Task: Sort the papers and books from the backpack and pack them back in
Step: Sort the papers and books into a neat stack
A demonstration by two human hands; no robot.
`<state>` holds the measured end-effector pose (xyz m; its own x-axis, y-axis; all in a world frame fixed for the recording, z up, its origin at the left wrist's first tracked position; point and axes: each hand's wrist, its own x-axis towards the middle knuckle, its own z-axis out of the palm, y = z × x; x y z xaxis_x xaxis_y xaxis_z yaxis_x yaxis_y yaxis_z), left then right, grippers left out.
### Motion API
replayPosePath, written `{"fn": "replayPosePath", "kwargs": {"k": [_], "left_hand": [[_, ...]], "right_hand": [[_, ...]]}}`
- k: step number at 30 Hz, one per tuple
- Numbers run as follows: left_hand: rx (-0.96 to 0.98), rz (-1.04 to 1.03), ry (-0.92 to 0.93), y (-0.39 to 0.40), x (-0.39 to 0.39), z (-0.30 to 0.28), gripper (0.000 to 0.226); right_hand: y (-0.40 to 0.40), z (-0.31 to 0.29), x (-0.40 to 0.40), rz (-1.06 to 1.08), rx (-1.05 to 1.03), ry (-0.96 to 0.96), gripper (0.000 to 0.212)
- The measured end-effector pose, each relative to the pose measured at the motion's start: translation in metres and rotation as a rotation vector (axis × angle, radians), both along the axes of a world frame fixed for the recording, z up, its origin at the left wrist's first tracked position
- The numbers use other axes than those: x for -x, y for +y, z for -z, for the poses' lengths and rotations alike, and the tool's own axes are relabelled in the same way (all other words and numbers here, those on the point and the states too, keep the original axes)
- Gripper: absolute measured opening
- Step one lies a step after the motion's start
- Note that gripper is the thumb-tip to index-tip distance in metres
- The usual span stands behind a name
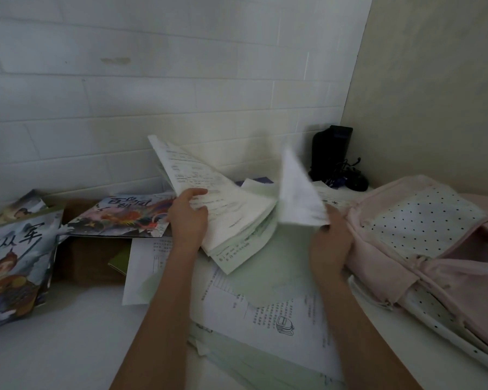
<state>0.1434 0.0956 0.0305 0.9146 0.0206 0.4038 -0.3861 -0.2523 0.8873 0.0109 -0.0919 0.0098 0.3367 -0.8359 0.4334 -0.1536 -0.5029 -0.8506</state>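
Seen from the head camera, a person stands at a white tabletop (54, 347) sorting schoolwork. The left hand (188, 218) grips a thick stack of papers (231, 212), thumb on top, tilting it up. The right hand (331, 243) pinches a single sheet (299, 192), blurred mid-flip. More loose sheets (265, 305) lie spread beneath both arms. To the left lie picture books (14, 266) — one leaning at the edge, another (124, 215) lying flat near the wall. To the right a pink backpack (434, 249) lies on its side, its mouth open; whether anything is inside cannot be told. The sorting looks midway — nothing seems packed back yet, and books and papers all remain outside.
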Motion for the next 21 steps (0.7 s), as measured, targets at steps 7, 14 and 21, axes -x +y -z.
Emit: {"fn": "replayPosePath", "kwargs": {"k": [7,14,21], "left_hand": [[-0.087,0.150,0.118,-0.013,0.000,0.003,0.032],[0.712,0.838,0.619,-0.031,0.006,-0.001,0.044],[0.669,0.483,0.585,-0.028,0.008,0.013,0.027]], "right_hand": [[0.027,-0.030,-0.007,-0.317,-0.519,-0.368,0.044],[0.053,-0.021,-0.018,-0.683,-1.021,-0.461,0.025],[0.051,-0.017,-0.005,-0.112,-0.007,-0.081,0.074]]}}
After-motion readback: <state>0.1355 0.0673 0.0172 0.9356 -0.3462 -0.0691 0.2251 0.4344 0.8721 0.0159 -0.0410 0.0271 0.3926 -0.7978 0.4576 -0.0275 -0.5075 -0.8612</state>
